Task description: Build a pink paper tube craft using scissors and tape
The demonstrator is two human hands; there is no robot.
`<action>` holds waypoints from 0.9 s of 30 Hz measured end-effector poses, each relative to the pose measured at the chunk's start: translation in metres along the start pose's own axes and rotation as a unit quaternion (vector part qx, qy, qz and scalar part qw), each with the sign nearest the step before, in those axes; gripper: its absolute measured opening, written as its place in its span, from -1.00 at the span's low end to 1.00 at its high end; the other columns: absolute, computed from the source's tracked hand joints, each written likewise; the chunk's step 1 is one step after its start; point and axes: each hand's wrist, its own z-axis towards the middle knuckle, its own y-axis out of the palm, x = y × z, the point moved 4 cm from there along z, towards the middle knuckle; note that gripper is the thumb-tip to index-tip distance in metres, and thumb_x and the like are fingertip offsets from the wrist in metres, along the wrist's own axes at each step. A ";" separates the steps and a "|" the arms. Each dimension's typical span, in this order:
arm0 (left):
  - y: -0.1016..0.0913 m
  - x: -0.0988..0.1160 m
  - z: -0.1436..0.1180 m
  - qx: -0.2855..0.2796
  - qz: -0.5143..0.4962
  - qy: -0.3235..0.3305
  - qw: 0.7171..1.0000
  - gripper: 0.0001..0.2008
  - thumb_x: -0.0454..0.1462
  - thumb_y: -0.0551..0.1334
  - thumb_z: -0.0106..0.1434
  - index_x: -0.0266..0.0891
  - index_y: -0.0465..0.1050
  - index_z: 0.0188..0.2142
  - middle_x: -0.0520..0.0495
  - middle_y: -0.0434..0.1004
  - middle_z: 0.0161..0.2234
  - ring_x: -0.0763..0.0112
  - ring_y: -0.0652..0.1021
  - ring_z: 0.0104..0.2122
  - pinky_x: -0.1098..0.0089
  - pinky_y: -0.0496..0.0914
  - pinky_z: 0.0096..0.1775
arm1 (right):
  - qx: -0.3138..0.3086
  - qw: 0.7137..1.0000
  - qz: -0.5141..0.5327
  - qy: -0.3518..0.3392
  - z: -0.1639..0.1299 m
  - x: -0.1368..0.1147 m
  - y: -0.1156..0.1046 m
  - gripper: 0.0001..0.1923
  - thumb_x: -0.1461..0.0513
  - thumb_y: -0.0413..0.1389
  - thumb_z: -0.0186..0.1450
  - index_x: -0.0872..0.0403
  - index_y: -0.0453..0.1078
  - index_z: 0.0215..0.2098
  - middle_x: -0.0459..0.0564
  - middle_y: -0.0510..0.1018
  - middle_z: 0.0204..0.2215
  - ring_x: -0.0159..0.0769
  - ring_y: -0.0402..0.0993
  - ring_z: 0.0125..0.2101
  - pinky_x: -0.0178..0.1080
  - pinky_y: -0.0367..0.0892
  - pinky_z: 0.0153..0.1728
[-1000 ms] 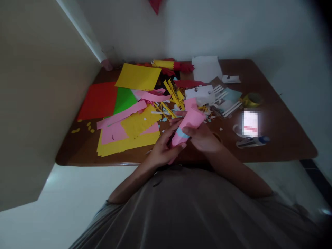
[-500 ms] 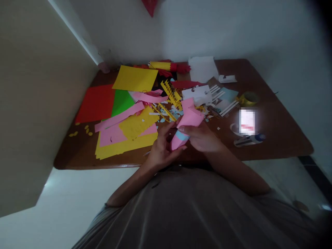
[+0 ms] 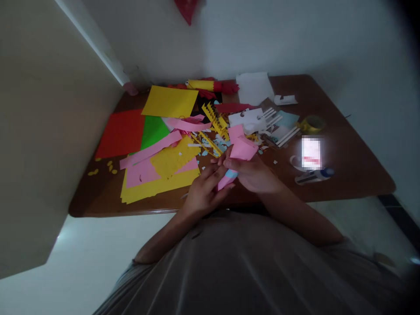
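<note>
Between my hands, above the table's front edge, is a pink paper craft piece (image 3: 243,148) with a light blue band round its lower part. My left hand (image 3: 206,187) wraps round the lower end, its fingers lying over the pink paper and the band. My right hand (image 3: 256,174) grips the piece from the right, thumb across its front. Part of the band and the lower end are hidden by my fingers. Just beyond lie small paper scraps (image 3: 210,142) in blue, white and yellow.
Yellow sheets (image 3: 160,192), a red sheet (image 3: 121,133) and a green sheet (image 3: 154,131) cover the left of the brown table (image 3: 354,175). On the right are a tape roll (image 3: 311,124), a lit phone-like screen (image 3: 311,152) and a glue-like tube (image 3: 313,176). A wall stands behind.
My left fingers have moved up and over the pink piece, covering more of it and its blue band. My right hand stays nearly in place. The view has shifted slightly.
</note>
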 end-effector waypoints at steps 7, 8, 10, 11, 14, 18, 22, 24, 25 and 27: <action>0.001 -0.002 0.003 0.037 -0.097 0.021 0.994 0.02 -0.08 0.45 0.58 0.08 -0.10 0.79 -0.32 0.39 0.62 -0.07 0.56 0.51 -0.02 0.53 0.48 | -0.001 1.000 0.011 0.006 0.001 0.004 -0.004 -0.63 0.10 0.69 0.11 -0.06 0.75 -0.19 -0.10 0.82 -0.26 -0.17 0.76 -0.23 -0.12 0.70 -0.05; 0.001 -0.002 0.004 0.031 -0.110 0.021 0.993 0.00 -0.10 0.47 0.57 0.08 -0.04 0.78 -0.31 0.39 0.62 -0.08 0.53 0.53 -0.04 0.49 0.52 | -0.010 1.000 0.010 0.007 0.001 0.004 -0.004 -0.63 0.09 0.68 0.12 -0.07 0.75 -0.18 -0.09 0.82 -0.25 -0.13 0.77 -0.20 -0.07 0.71 -0.01; 0.000 -0.004 0.003 0.026 -0.128 0.016 0.991 -0.03 -0.14 0.49 0.55 0.07 0.04 0.76 -0.30 0.39 0.62 -0.12 0.48 0.57 -0.08 0.42 0.56 | -0.017 1.000 0.008 0.007 0.001 0.004 -0.005 -0.63 0.10 0.67 0.12 -0.07 0.74 -0.17 -0.07 0.83 -0.23 -0.08 0.79 -0.16 -0.03 0.69 0.05; 0.000 -0.005 0.003 0.026 -0.133 0.013 0.991 -0.04 -0.15 0.50 0.54 0.07 0.07 0.75 -0.30 0.39 0.62 -0.14 0.46 0.58 -0.10 0.41 0.57 | -0.020 1.000 0.007 0.007 0.001 0.004 -0.005 -0.64 0.11 0.66 0.13 -0.07 0.74 -0.16 -0.07 0.84 -0.22 -0.09 0.79 -0.15 -0.03 0.68 0.06; 0.001 -0.006 0.001 0.029 -0.146 0.006 0.989 -0.07 -0.17 0.50 0.53 0.06 0.12 0.73 -0.29 0.41 0.60 -0.19 0.47 0.57 -0.10 0.42 0.56 | -0.034 0.999 0.008 0.006 0.000 0.004 -0.006 -0.65 0.15 0.63 0.15 -0.06 0.74 -0.13 -0.07 0.83 -0.20 -0.12 0.78 -0.14 -0.08 0.66 0.06; 0.002 -0.006 0.000 0.028 -0.157 0.001 0.987 -0.13 -0.16 0.48 0.54 0.06 0.18 0.70 -0.27 0.45 0.57 -0.19 0.50 0.54 -0.11 0.42 0.56 | -0.054 0.998 0.011 0.005 0.000 0.004 -0.006 -0.66 0.14 0.64 0.16 -0.06 0.73 -0.14 -0.05 0.82 -0.19 -0.13 0.76 -0.14 -0.09 0.65 0.03; 0.000 -0.004 0.002 0.034 -0.157 0.009 0.987 -0.18 -0.18 0.48 0.54 0.05 0.25 0.67 -0.25 0.56 0.46 -0.11 0.58 0.45 -0.05 0.49 0.49 | -0.076 0.997 0.008 -0.001 0.001 0.003 -0.007 -0.64 0.12 0.66 0.18 -0.02 0.71 -0.15 -0.03 0.80 -0.18 -0.15 0.75 -0.11 -0.12 0.62 0.01; -0.002 -0.004 0.003 0.040 -0.155 0.019 0.987 -0.21 -0.18 0.49 0.53 0.04 0.30 0.64 -0.23 0.61 0.40 -0.07 0.64 0.37 0.02 0.56 0.41 | -0.093 0.996 0.005 -0.001 0.001 0.003 -0.006 -0.66 0.13 0.65 0.21 -0.01 0.71 -0.14 -0.03 0.80 -0.16 -0.15 0.75 -0.07 -0.12 0.61 0.03; -0.002 -0.004 0.003 0.044 -0.150 0.023 0.988 -0.23 -0.19 0.49 0.52 0.04 0.33 0.62 -0.23 0.62 0.38 -0.05 0.66 0.34 0.03 0.58 0.37 | -0.097 0.995 0.004 -0.001 0.001 0.002 -0.005 -0.67 0.14 0.65 0.22 -0.01 0.71 -0.15 -0.03 0.79 -0.15 -0.14 0.75 -0.04 -0.11 0.61 0.04; -0.003 -0.004 0.003 0.047 -0.134 0.023 0.990 -0.26 -0.20 0.49 0.52 0.04 0.36 0.59 -0.24 0.63 0.36 -0.03 0.67 0.31 0.04 0.62 0.31 | -0.091 0.996 0.000 -0.008 0.001 0.001 -0.004 -0.68 0.14 0.66 0.21 -0.02 0.70 -0.19 -0.04 0.78 -0.19 -0.11 0.75 -0.01 -0.09 0.61 0.08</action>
